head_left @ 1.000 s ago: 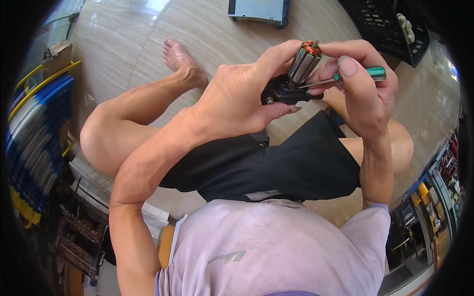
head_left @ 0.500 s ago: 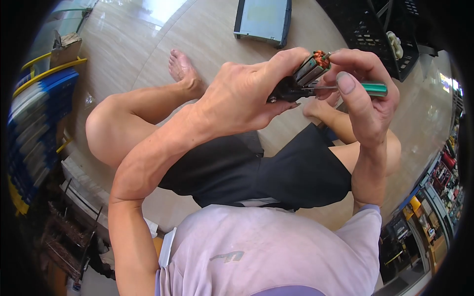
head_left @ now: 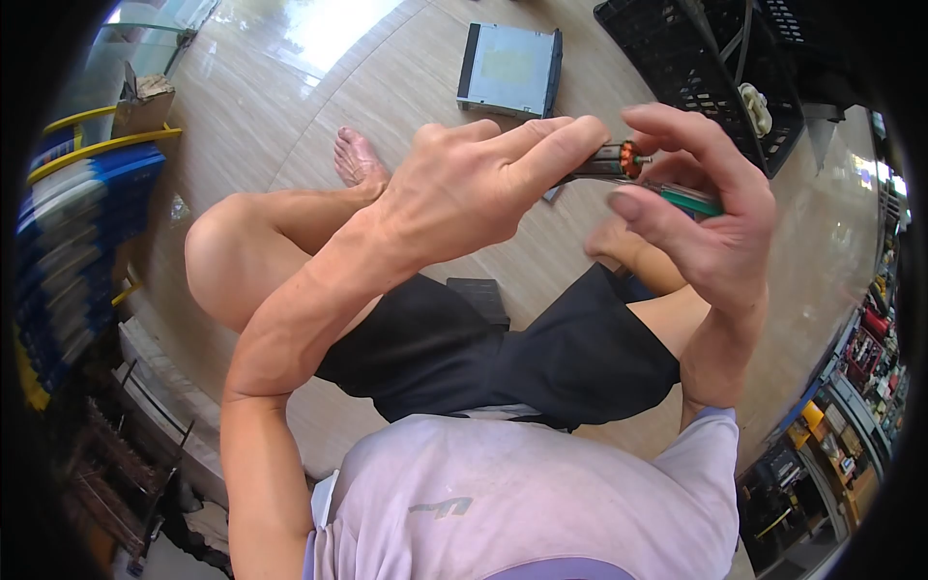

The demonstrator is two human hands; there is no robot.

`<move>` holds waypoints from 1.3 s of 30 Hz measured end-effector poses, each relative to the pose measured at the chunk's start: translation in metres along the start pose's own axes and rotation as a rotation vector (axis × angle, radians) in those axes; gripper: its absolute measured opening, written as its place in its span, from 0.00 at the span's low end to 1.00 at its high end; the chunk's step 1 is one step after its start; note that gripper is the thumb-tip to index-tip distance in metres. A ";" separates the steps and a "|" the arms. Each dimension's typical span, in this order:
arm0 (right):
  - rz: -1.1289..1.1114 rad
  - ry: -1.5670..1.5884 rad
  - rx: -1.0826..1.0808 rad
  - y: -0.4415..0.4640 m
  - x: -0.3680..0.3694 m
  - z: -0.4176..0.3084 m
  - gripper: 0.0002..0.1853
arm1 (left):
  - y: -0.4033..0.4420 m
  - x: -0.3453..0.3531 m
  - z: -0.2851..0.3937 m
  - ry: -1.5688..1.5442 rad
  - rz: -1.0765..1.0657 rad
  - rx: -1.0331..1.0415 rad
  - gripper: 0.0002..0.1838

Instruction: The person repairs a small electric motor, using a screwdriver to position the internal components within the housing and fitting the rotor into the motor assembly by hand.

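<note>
My left hand (head_left: 483, 184) is wrapped round a motor rotor (head_left: 619, 159) with copper windings and a thin shaft at its right end. The black housing seen before at its base is now mostly hidden behind my fingers. My right hand (head_left: 706, 208) is just to the right, with thumb and fingers curled about a screwdriver with a green handle (head_left: 688, 199). The handle lies between thumb and fingers, below the shaft, and its blade runs left toward the rotor.
A silver metal box (head_left: 509, 68) lies on the tiled floor (head_left: 406, 77) ahead. Black plastic crates (head_left: 677, 63) stand at the upper right. Blue stacked items (head_left: 87, 222) in a yellow rack are at left, and cluttered shelves (head_left: 851, 416) at right. My bare legs are folded below.
My left hand has turned, bringing the rotor from upright to nearly level and hiding the black housing. My right hand's thumb has moved lower and left, and the screwdriver now slants down to the right.
</note>
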State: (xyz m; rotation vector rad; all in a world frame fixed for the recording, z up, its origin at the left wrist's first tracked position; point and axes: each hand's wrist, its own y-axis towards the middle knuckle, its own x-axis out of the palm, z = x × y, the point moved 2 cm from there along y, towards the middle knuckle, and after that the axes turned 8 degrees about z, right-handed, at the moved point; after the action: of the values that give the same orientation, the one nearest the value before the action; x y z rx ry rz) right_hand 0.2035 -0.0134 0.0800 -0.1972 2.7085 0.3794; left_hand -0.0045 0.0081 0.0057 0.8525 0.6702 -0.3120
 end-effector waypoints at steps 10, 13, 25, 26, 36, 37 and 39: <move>0.094 -0.395 -0.164 0.010 0.008 0.008 0.16 | 0.014 0.004 -0.005 0.218 0.105 0.093 0.31; 0.067 -0.290 -0.153 0.017 0.001 0.011 0.15 | 0.022 0.001 -0.009 0.280 0.127 0.128 0.30; 0.017 -0.216 -0.079 0.020 -0.006 0.018 0.15 | 0.024 0.009 -0.018 0.158 0.152 0.098 0.34; 0.005 -0.202 -0.051 0.020 -0.007 0.018 0.15 | 0.025 0.006 -0.017 0.118 0.132 0.042 0.36; 0.009 -0.272 -0.321 0.013 -0.017 0.012 0.19 | 0.011 0.000 -0.033 -1.261 -0.313 -1.315 0.50; -0.022 -0.289 -0.333 0.013 -0.016 0.012 0.19 | 0.009 0.006 -0.033 -1.430 -0.392 -1.356 0.45; -0.080 -0.319 -0.358 0.012 -0.015 0.010 0.20 | 0.007 0.012 -0.039 -1.284 -0.532 -1.280 0.39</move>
State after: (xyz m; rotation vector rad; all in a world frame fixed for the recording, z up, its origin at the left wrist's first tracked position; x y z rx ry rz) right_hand 0.2183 0.0025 0.0799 -0.3136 2.2965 0.7984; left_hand -0.0079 0.0431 -0.0167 -0.8001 -0.2223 -0.6876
